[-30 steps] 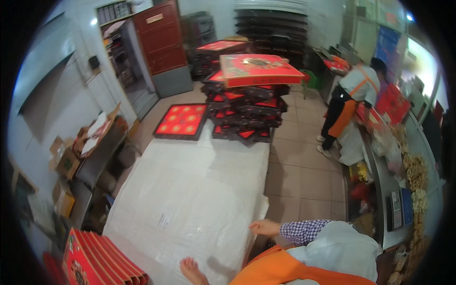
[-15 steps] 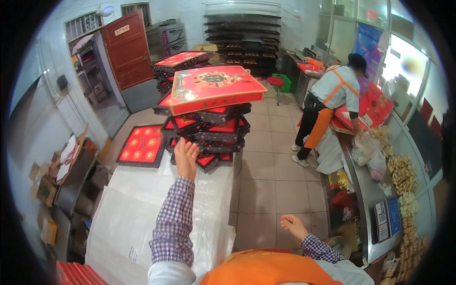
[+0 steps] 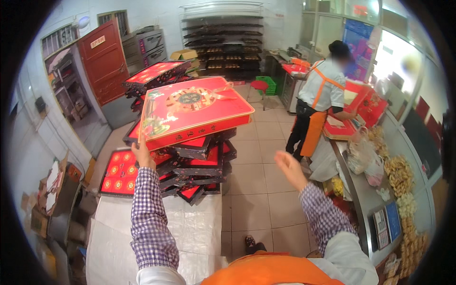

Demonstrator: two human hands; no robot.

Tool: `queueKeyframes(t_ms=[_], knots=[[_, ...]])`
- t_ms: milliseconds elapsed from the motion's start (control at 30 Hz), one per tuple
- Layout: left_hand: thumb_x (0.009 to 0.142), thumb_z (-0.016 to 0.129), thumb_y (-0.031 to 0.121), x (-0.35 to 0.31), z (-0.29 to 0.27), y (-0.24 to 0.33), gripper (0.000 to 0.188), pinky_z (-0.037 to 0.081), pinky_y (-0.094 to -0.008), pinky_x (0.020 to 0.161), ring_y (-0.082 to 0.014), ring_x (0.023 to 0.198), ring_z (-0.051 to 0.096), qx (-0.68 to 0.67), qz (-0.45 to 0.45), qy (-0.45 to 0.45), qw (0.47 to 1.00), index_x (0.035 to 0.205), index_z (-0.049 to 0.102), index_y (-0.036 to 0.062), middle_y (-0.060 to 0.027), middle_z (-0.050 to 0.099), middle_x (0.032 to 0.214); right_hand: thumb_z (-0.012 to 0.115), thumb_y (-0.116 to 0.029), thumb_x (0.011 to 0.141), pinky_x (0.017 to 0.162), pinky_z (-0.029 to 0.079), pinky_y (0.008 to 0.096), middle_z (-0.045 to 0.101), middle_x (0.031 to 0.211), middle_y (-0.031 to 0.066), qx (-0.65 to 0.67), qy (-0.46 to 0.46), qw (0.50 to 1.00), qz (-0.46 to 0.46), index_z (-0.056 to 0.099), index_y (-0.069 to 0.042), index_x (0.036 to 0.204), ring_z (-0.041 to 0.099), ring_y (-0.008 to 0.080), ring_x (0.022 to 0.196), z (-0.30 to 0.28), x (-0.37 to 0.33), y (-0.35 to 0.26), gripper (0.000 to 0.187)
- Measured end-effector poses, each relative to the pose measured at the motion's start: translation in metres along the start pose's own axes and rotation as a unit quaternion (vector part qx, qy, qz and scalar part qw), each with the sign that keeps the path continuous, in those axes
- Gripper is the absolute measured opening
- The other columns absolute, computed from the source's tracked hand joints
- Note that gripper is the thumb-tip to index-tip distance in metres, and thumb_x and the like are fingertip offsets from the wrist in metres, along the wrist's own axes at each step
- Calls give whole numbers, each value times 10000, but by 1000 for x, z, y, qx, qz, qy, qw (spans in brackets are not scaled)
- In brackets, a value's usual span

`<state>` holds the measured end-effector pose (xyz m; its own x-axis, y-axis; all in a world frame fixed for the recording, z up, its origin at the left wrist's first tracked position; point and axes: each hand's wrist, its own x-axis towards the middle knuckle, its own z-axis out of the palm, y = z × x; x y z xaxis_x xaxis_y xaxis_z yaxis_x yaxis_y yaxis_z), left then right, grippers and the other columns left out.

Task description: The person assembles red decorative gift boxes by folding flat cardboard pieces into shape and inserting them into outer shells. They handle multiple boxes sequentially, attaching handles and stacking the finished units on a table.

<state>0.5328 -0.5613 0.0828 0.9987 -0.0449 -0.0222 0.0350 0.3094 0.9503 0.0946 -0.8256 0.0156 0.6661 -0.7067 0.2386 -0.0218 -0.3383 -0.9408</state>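
A large flat red gift box [image 3: 197, 118] with a round patterned emblem and a ribbon lies on a stack of black-edged red trays [image 3: 197, 170]. My left hand [image 3: 144, 154] grips its near left corner, part of the fingers hidden by the box. To the right of the box, over the floor, my right hand [image 3: 290, 170] is held up with fingers stretched, holding nothing and touching nothing. Left of the stack, on the table, lies an open black-framed tray with red packs bearing gold rounds [image 3: 119, 170].
White sheeting [image 3: 190, 228] covers the table under the stack. Another pile of red trays [image 3: 154, 73] stands behind. On the right a person in an orange apron [image 3: 320, 95] bends over an open red box [image 3: 365, 102] on a metal counter [image 3: 356, 190], beside bagged goods. A red stool [image 3: 259, 85] stands farther back.
I have come closer to the stack. My left hand has moved from in front of the stack to the gift box's near left corner. My right hand has risen and moved forward.
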Motion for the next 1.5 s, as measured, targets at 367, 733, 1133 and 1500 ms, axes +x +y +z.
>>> queueKeyframes(t_ms=[367, 733, 1133, 1500], knots=[[905, 657, 369, -17, 17, -3, 404, 526, -340, 709, -210, 935, 671, -61, -45, -95, 993, 1214, 583, 120, -70, 676, 1091, 561, -285, 977, 840, 510, 294, 650, 1170, 98, 272, -120, 950, 100, 570, 12, 1242, 638, 149, 1007, 27, 281, -4, 397], [924, 578, 259, -104, -42, 59, 481, 576, -299, 723, -181, 1076, 639, -77, 85, -102, 988, 1362, 506, 73, -66, 594, 1298, 612, -143, 945, 894, 527, 294, 620, 1205, 108, 280, -161, 940, -108, 490, 42, 1303, 625, 147, 1037, 38, 172, -90, 421], [946, 593, 377, -351, -310, -47, 563, 501, -409, 966, -269, 1192, 545, -267, 39, 214, 939, 1390, 449, 63, -101, 538, 1350, 554, -131, 975, 971, 472, 331, 609, 1216, 120, 298, -522, 799, -21, 496, 33, 1297, 577, 170, 1106, 253, -183, -89, 366], [882, 643, 494, -370, -520, -179, 614, 555, -479, 874, -288, 1093, 624, -242, -103, 338, 904, 1302, 527, 61, -117, 631, 1222, 615, -214, 944, 855, 507, 314, 665, 1073, 135, 80, -56, 991, -87, 520, 25, 1245, 624, 177, 1005, 216, -5, -11, 397]])
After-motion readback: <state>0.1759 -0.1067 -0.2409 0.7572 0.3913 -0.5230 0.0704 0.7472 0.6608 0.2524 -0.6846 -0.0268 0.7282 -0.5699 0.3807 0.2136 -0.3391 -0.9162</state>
